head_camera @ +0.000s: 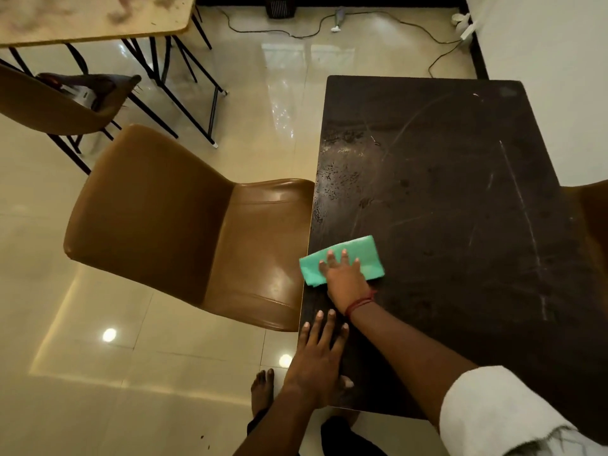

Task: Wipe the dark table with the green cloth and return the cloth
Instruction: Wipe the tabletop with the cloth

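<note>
The dark table (444,179) fills the right half of the view, its top scratched and smeared. A folded green cloth (365,255) lies flat near the table's left edge. My right hand (345,278) presses down on the cloth with fingers spread, a red thread around the wrist. My left hand (317,360) rests flat on the table's near left corner, fingers apart, holding nothing.
A brown leather chair (184,222) stands against the table's left edge. Another brown chair (49,103) and a light table (92,18) with black legs are at the far left. Cables (378,24) run over the glossy tiled floor. A white wall borders the right.
</note>
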Tool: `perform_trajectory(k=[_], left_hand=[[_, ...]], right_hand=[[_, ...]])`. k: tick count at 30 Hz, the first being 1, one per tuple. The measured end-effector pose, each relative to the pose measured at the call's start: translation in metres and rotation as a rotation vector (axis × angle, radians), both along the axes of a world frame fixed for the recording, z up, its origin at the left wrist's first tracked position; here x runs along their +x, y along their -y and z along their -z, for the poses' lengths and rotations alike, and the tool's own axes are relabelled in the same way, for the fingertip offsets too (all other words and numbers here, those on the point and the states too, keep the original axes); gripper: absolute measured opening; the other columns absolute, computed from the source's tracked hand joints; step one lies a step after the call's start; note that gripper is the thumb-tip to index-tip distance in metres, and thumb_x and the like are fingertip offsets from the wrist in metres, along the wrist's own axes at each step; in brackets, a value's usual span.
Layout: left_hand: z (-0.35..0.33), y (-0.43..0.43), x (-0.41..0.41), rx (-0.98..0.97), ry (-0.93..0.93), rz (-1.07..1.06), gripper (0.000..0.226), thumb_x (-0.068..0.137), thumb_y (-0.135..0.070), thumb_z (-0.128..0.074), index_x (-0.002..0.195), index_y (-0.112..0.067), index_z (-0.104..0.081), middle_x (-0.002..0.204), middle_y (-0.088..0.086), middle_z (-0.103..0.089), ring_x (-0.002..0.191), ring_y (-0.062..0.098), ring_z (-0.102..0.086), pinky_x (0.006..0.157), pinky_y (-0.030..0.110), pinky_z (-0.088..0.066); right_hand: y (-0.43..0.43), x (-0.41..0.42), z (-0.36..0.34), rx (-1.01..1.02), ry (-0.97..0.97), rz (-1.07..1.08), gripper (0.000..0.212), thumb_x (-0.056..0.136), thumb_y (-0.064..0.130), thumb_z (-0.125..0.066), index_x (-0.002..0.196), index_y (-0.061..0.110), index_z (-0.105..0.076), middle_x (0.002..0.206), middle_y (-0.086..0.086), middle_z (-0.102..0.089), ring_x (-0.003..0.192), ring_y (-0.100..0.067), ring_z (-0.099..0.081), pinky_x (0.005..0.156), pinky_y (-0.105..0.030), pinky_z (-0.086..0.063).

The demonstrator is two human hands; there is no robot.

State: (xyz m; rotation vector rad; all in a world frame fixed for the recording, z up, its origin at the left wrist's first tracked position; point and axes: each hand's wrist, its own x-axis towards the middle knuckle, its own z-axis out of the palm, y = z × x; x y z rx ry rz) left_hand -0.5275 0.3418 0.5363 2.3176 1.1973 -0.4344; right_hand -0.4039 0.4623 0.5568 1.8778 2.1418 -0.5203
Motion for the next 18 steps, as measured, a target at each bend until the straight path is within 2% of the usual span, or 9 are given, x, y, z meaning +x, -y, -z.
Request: perform_trajectory(k=[2,4,6,7,10,13,15,16,18], left_hand=[[-0.001,0.0,0.002,0.011,-0.015,-0.006,0.102,0.083,-0.061,-0.057,0.155,-0.022,0.004,0.164,0.012,0.01,0.148,0.036,0.019,0.113,0.048,0.021],[-0.002,-0.002,0.002,0.007,-0.032,-0.009,0.105,0.082,-0.062,-0.057,0.155,-0.022,0.007,0.164,0.013,0.011,0.148,0.035,0.02,0.113,0.047,0.021],[-0.001,-0.003,0.004,0.01,-0.051,-0.015,0.107,0.083,-0.063,-0.057,0.154,-0.022,0.011,0.162,0.012,0.021,0.145,0.033,0.027,0.112,0.047,0.02],[-0.001,-0.003,0.005,0.0,-0.056,-0.017,0.107,0.083,-0.063,-0.058,0.155,-0.023,0.01,0.161,0.012,0.023,0.145,0.032,0.027,0.112,0.046,0.02],[-0.001,-0.004,0.008,-0.014,-0.059,-0.041,0.106,0.081,-0.062,-0.061,0.155,-0.025,0.006,0.162,0.011,0.022,0.147,0.031,0.025,0.113,0.045,0.018],[-0.004,-0.005,0.008,-0.013,-0.057,-0.038,0.104,0.079,-0.062,-0.062,0.156,-0.023,-0.003,0.164,0.011,0.008,0.15,0.032,0.014,0.115,0.045,0.016],[-0.005,-0.006,0.007,0.004,-0.063,-0.032,0.102,0.079,-0.063,-0.062,0.155,-0.022,-0.008,0.163,0.01,-0.004,0.15,0.032,0.005,0.115,0.045,0.015],[-0.005,-0.006,0.007,0.009,-0.062,-0.036,0.103,0.079,-0.064,-0.061,0.156,-0.023,-0.005,0.164,0.009,-0.001,0.15,0.031,0.007,0.115,0.044,0.015],[-0.002,-0.007,0.006,0.01,-0.051,-0.043,0.106,0.079,-0.064,-0.061,0.156,-0.026,0.002,0.164,0.008,0.014,0.149,0.029,0.019,0.115,0.043,0.015]], right_hand=[[0.02,-0.015,0.006,-0.03,-0.034,-0.215,0.055,0.097,0.011,-0.039,0.149,0.016,-0.022,0.161,-0.012,-0.008,0.146,-0.041,-0.004,0.117,-0.06,-0.009],[0.02,0.003,0.005,-0.037,-0.075,-0.349,0.057,0.097,0.013,-0.042,0.15,0.02,-0.021,0.162,-0.007,-0.008,0.148,-0.034,-0.004,0.119,-0.054,-0.006],[0.005,0.031,0.003,-0.031,-0.123,-0.293,0.058,0.096,0.005,-0.041,0.149,0.023,-0.027,0.161,-0.002,-0.013,0.149,-0.027,-0.008,0.121,-0.046,-0.008],[-0.001,0.044,0.002,-0.011,-0.148,-0.182,0.058,0.095,0.002,-0.039,0.148,0.023,-0.03,0.161,-0.001,-0.016,0.149,-0.026,-0.011,0.121,-0.044,-0.008],[0.002,0.046,0.001,0.071,-0.132,0.094,0.059,0.093,0.001,-0.042,0.148,0.02,-0.029,0.161,-0.005,-0.015,0.148,-0.03,-0.011,0.121,-0.048,-0.009],[0.034,0.024,0.008,-0.001,-0.103,-0.141,0.064,0.093,0.01,-0.045,0.151,0.017,-0.018,0.161,-0.014,-0.006,0.147,-0.038,-0.005,0.121,-0.051,-0.005],[0.048,0.045,0.009,-0.021,-0.144,-0.335,0.062,0.096,0.012,-0.043,0.151,0.02,-0.017,0.162,-0.009,-0.005,0.148,-0.033,-0.002,0.121,-0.047,0.0],[0.045,0.066,0.008,-0.013,-0.162,-0.346,0.059,0.097,0.01,-0.039,0.151,0.023,-0.019,0.162,-0.005,-0.007,0.149,-0.029,-0.003,0.121,-0.043,0.0],[0.033,0.103,0.008,0.007,-0.19,-0.163,0.061,0.094,0.001,-0.039,0.149,0.025,-0.027,0.161,-0.001,-0.013,0.149,-0.024,-0.008,0.121,-0.038,-0.002]])
